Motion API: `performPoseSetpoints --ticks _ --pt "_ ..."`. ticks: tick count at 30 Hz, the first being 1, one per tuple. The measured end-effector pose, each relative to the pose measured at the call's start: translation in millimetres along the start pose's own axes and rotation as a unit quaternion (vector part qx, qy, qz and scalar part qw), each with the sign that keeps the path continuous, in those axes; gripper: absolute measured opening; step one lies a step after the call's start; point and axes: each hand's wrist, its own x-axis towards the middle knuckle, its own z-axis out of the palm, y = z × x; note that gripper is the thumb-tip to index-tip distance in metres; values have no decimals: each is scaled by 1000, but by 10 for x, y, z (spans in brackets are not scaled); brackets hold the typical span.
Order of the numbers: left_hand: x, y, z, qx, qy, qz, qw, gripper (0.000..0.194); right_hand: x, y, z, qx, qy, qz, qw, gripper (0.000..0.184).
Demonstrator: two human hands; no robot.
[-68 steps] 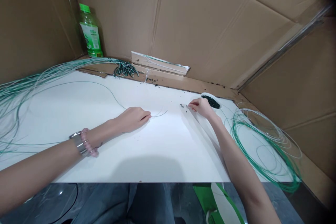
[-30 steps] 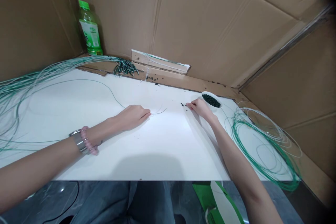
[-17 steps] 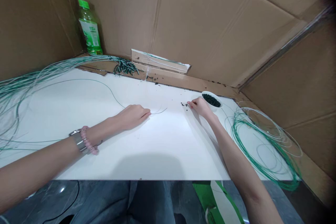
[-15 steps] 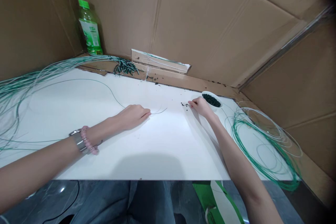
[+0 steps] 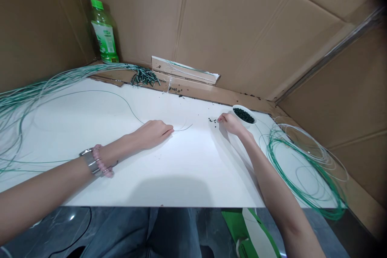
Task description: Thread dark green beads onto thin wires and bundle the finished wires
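My left hand (image 5: pixel 156 133) rests on the white tabletop, fingers closed on a thin green thread (image 5: pixel 183 130). One short end of it sticks out to the right of my fingertips; the other side curves back left over the table. Beside a few loose dark beads (image 5: pixel 211 120), my right hand (image 5: pixel 229 122) is closed in a pinch. Whatever sits between its fingertips is too small to make out. Just behind that hand stands a white bowl (image 5: pixel 254 121) filled with small dark beads (image 5: pixel 243 115).
A bundle of green and white threads (image 5: pixel 60 78) runs along the left, ending in a dark beaded cluster (image 5: pixel 144 76). Coiled green thread (image 5: pixel 282 173) lies at the right, over the table edge. A green bottle (image 5: pixel 105 38) stands against the cardboard wall (image 5: pixel 217 20).
My right hand's fingertips have drawn slightly rightward and curled in more, beside the loose beads. My left hand and the thread stay in place.
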Motion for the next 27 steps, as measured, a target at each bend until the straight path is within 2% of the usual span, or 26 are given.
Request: performPoseSetpoints --ticks 6,15,27 --pt "3 3 -2 -5 -1 0 1000 40 33 47 54 38 30 -28 998 28" --pt "-10 5 -6 -14 -6 1 1000 39 59 111 171 95 65 -32 993 28" --pt "2 8 -8 -17 -11 -1 1000 39 -10 42 111 90 83 -33 992 27"
